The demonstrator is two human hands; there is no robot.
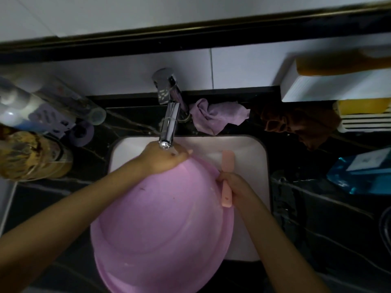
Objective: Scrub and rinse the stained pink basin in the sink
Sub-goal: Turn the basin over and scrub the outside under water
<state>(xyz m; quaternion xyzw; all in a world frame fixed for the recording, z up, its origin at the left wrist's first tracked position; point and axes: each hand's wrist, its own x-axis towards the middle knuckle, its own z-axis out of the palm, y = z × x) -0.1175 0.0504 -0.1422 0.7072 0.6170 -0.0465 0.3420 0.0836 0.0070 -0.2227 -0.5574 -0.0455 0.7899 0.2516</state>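
Item: pink basin (160, 218). It fills the centre and lower half of the frame, lying tilted in the white sink (249, 157). It looks turned bottom-up to me, with its near edge overhanging the dark desk (317, 218).

Handling, as I judge it: thin moulded plastic, light for its bulk, stiff at the rolled rim and likely to flex across the broad wall. It is probably wet and slippery. Dark specks mark the upper wall.

Hold points: the rim only. The smooth dome offers no purchase.

Left hand (163, 158): at the far rim, directly under the faucet (169, 123). Its fingers are curled over the edge, with the tips hidden behind it.

Right hand (234, 185): at the right rim, fingers wrapped round the handle of a pale pink brush (227, 163), whose head points toward the top of the frame. I cannot tell if the bristles touch the basin.

Nearby: a lilac cloth (215, 115), crumpled right of the faucet.
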